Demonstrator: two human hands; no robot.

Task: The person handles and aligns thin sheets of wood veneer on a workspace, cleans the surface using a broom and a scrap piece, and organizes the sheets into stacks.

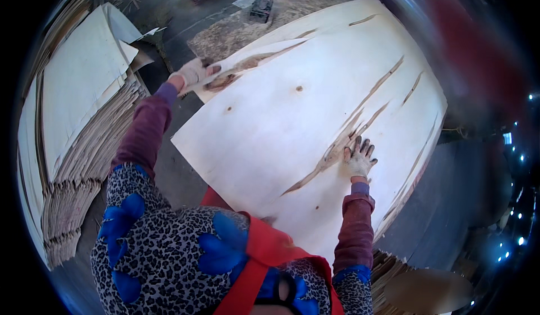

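Observation:
A large pale wood veneer sheet (pixel 270 124) lies in front of me, marked with knots and long brown splits. My right hand (pixel 360 158), in a pale glove with dark fingertips, rests flat on it beside the largest split, fingers spread. At the sheet's far left edge, my left hand (pixel 193 74), also gloved, is closed on the near end of a narrow veneer strip (pixel 253 52). The strip runs away along the sheet's edge, with brown, knotty wood showing beside it. Part of the strip is hidden by my fingers.
A tall stack of veneer sheets (pixel 84 90) stands at the left, its edges ragged. Beyond the sheet is a mottled worktop (pixel 225 36) bearing a small dark block (pixel 261 10). More stacked sheets (pixel 388 273) show at the lower right. A blurred red shape (pixel 467 39) is upper right.

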